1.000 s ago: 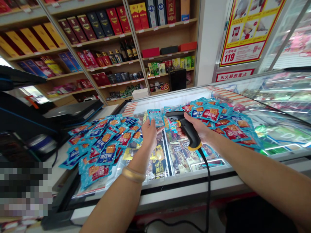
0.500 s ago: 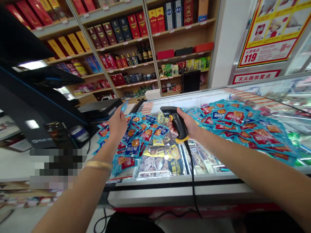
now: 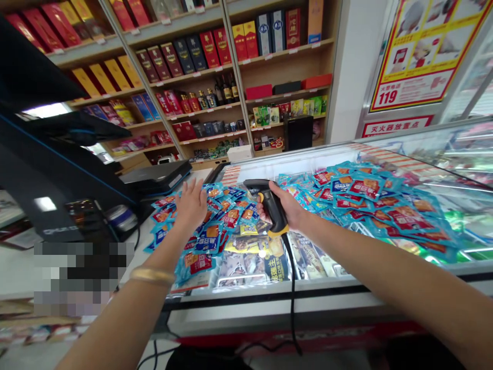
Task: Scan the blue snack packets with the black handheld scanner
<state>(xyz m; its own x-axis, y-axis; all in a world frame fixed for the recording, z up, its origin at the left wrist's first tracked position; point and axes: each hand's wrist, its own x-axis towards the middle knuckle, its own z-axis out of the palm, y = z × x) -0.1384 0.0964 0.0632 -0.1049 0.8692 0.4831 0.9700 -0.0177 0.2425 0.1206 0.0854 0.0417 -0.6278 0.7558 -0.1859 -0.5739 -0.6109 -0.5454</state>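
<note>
My right hand (image 3: 287, 205) is wrapped round a black and yellow barcode scanner (image 3: 274, 210), its head pointing left above the glass top of the freezer. A black cord runs down from the scanner's handle. Over the left pile of blue snack packets (image 3: 208, 239) is my left hand (image 3: 190, 205), fingers spread, with nothing visible in it. A gold bangle (image 3: 152, 275) circles the left wrist. To the right of the scanner lies a second, larger pile of snack packets (image 3: 365, 192), with red and dark blue labels.
The chest freezer (image 3: 269, 313) holds packaged goods under its glass. A black checkout machine (image 3: 57, 174) stands at left, with a flat black device (image 3: 157, 174) beside it. Shelves (image 3: 196, 74) of boxes and bottles line the back. A fire-safety poster (image 3: 414, 92) hangs at right.
My left hand has let go of a blue snack packet, and its fingers have spread over the left pile. My right hand still holds the scanner. The whole view has shifted slightly.
</note>
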